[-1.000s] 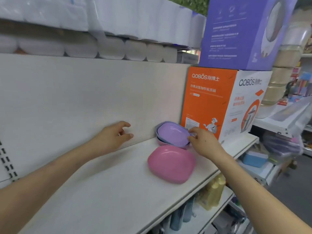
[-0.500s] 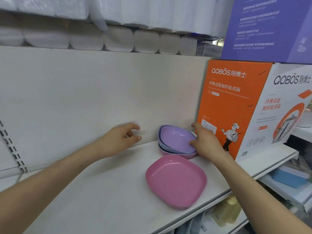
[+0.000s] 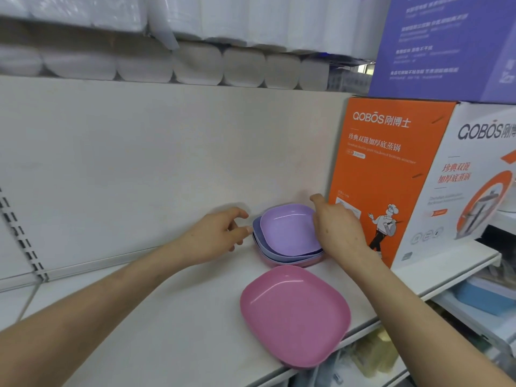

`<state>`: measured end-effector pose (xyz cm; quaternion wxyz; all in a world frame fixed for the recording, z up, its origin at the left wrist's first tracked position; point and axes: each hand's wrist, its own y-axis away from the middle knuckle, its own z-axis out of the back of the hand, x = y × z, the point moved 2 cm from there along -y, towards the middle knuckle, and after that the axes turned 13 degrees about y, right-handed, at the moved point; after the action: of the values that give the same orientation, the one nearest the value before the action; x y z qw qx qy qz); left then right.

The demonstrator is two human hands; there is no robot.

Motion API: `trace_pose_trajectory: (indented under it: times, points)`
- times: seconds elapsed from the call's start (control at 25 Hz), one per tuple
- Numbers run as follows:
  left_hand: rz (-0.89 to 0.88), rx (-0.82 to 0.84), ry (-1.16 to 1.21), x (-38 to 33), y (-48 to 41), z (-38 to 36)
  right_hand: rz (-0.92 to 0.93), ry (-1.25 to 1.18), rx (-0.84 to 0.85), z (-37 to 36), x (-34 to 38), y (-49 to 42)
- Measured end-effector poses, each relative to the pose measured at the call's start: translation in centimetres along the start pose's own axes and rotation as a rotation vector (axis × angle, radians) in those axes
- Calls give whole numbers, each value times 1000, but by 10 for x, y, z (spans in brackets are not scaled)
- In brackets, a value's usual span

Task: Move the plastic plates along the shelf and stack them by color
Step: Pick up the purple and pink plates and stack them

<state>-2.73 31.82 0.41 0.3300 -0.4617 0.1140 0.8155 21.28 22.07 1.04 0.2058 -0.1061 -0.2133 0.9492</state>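
Observation:
A stack of square plastic plates stands at the back of the white shelf [image 3: 167, 317]. Its top plate is a lilac plate [image 3: 287, 227], tilted over a darker purple plate [image 3: 256, 225], with a pink rim at the bottom. A single pink plate [image 3: 293, 314] lies in front of the stack, near the shelf's front edge. My right hand [image 3: 337, 233] grips the lilac plate's right rim, thumb raised. My left hand [image 3: 215, 236] is at the stack's left side, fingers apart, its fingertips touching the darker plate's rim.
An orange and white cooker box [image 3: 385, 163] stands right beside the stack, with a purple box [image 3: 446, 46] on top of it. Wrapped white paper rolls [image 3: 195, 62] fill the shelf above. A blue container [image 3: 485, 300] sits on a lower shelf at the right.
My left hand has moved right from the back panel to the stack's left rim. My right hand has lifted the lilac plate's right side, so it now sits tilted.

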Motion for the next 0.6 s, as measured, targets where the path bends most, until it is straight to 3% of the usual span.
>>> trace_pose_trajectory:
  times: [0.2,0.6]
  points:
    - [48,17,-35,-9,-4,-17,-12,-72,-197,17,-13,0]
    - [171,63,-263,-18,-27,-47,20,-557,-313,22,-45,16]
